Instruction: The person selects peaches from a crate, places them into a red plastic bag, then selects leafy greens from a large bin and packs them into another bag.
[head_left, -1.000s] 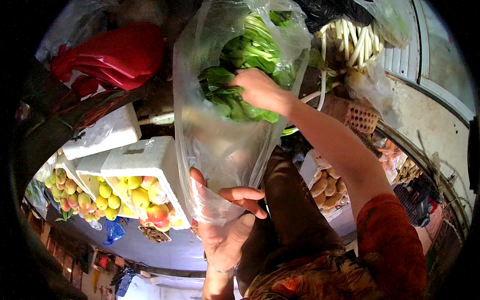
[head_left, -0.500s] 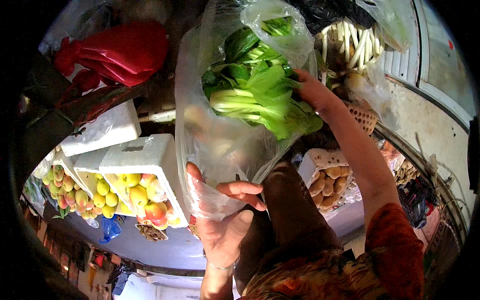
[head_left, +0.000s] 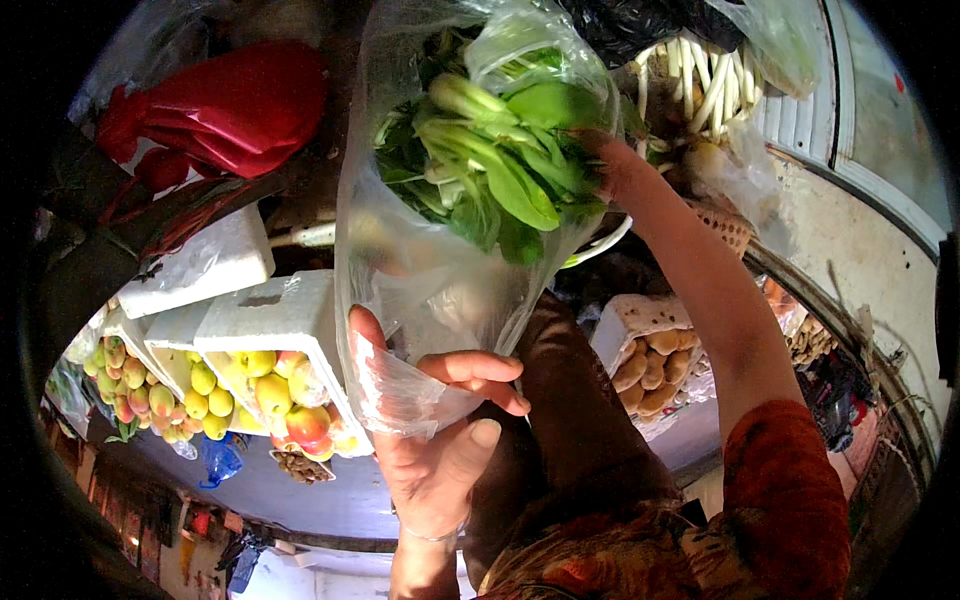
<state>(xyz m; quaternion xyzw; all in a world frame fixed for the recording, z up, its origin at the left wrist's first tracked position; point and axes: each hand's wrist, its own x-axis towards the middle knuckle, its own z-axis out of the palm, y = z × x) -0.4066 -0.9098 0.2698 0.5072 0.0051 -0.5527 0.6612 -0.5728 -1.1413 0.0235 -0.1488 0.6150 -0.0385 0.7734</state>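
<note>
A clear plastic bag (head_left: 400, 270) stretches across the middle, its near end gathered at my left hand (head_left: 430, 440). The thumb of that hand is apart from the bag, while the other fingers hold the film. Leafy greens (head_left: 480, 150) with pale green stems, like bok choy, lie at the bag's far part. My right hand (head_left: 612, 170) grips these greens from the right side, its fingertips hidden among the leaves. Beside the bag's right edge, a thin pale stalk (head_left: 603, 243) curves below my right hand.
Left stand white foam boxes (head_left: 270, 305) of yellow and red fruit (head_left: 275, 395); a red plastic bag (head_left: 235, 105) lies behind them. Brown potato-like tubers (head_left: 655, 372) fill a box at right. White-stemmed vegetables (head_left: 715, 90) and a black bag (head_left: 655, 30) are at the far right.
The greens have turned, their stem ends now pointing away to the far left and their leaves toward me. My right hand, my left hand and the bag have shifted slightly left.
</note>
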